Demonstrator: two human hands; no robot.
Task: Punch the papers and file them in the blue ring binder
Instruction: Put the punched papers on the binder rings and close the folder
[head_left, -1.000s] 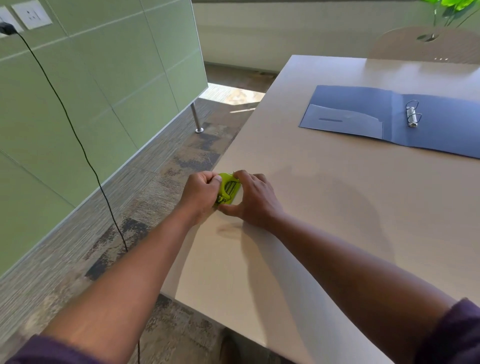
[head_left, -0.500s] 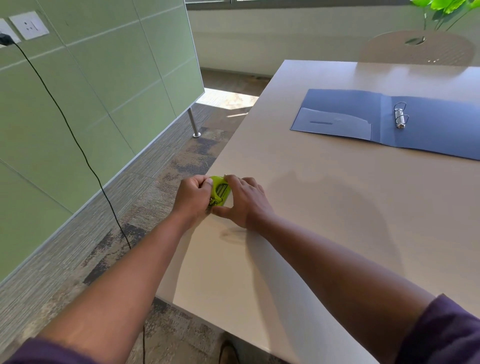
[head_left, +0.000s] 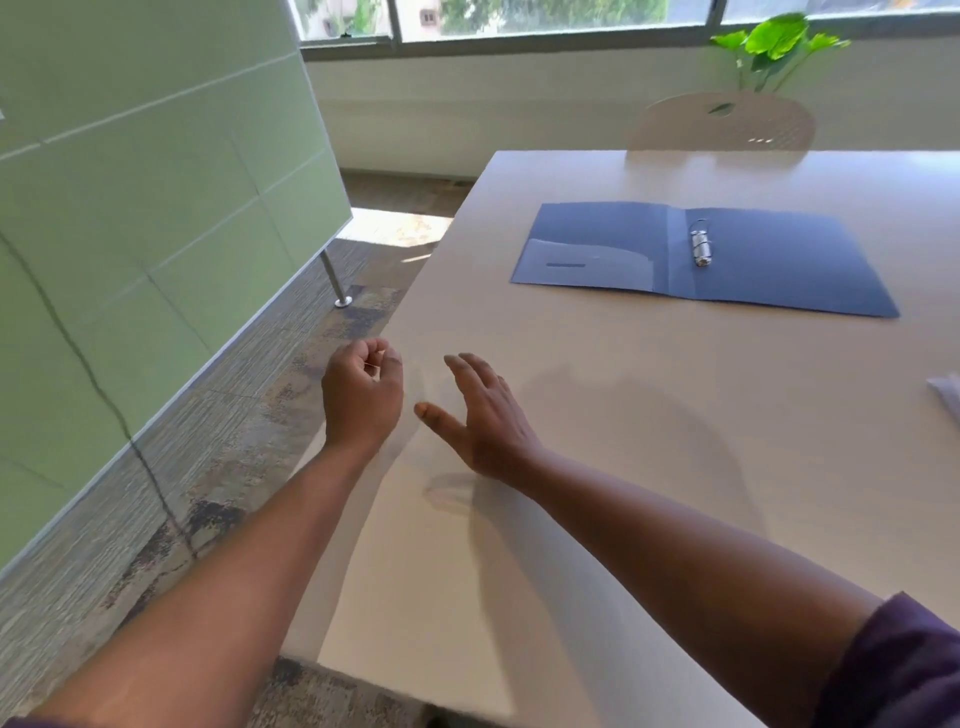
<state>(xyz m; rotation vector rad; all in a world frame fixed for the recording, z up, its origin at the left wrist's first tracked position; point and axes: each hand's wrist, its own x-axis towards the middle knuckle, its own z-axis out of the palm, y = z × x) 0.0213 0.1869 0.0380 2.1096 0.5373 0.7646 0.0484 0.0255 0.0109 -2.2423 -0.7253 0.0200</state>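
Observation:
The blue ring binder (head_left: 779, 265) lies open flat on the far part of the pale table (head_left: 597, 374), its metal rings (head_left: 701, 248) at the spine. A corner of white paper (head_left: 948, 396) shows at the right edge of the view. My left hand (head_left: 362, 395) hovers at the table's left edge, fingers curled in, with nothing visible inside. My right hand (head_left: 480, 415) is just to its right, low over the table, fingers spread and empty. The green hole punch is not visible in this view.
A green partition wall (head_left: 156, 182) on a metal leg (head_left: 333, 283) stands left of the table, with a black cable (head_left: 104, 395) hanging down it. Carpeted floor lies between. A pale chair (head_left: 722, 122) and a leafy plant (head_left: 774, 41) stand beyond the far edge.
Both hands held the green punch together at the table's left edge; now they have drawn apart and the punch is gone from sight. The view has tilted up.

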